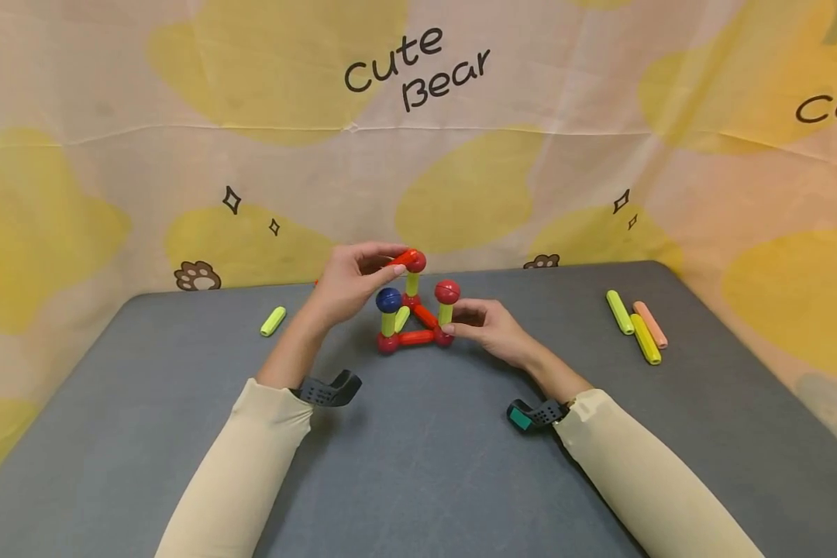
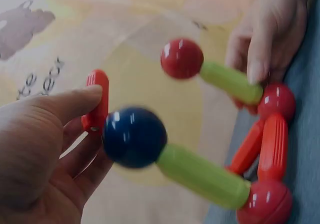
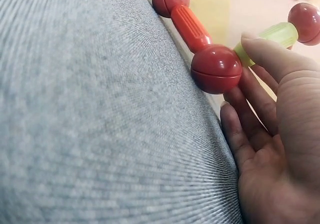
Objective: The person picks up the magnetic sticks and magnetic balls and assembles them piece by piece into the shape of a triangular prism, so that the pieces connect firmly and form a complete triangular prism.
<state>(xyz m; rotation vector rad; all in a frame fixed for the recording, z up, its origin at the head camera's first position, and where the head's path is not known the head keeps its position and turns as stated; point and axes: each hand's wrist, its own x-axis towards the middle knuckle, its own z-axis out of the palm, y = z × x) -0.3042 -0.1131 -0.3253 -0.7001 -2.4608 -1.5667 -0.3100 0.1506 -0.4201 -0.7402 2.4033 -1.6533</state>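
Observation:
On the table stands a ball-and-rod frame with a triangular base of red balls, such as the near-left one [image 1: 387, 342], joined by red rods [image 1: 416, 338]. Yellow-green rods rise from its corners, topped by a blue ball [image 2: 135, 136], a red ball [image 1: 447, 291] at the right and another red ball [image 1: 416, 262] at the back. Between thumb and fingers my left hand [image 1: 345, 285] pinches a loose-ended red rod [image 2: 98, 102] beside the back top ball. My right hand [image 1: 491, 332] pinches the right upright yellow-green rod [image 3: 272, 37], just above its red base ball [image 3: 216, 68].
A yellow-green rod [image 1: 273, 321] lies at the left of the grey table [image 1: 418, 465]. Over on the right lie a green rod [image 1: 619, 312], a yellow rod [image 1: 645, 339] and an orange-pink rod [image 1: 650, 324]. A printed cloth [image 1: 286, 170] hangs behind the table's far edge.

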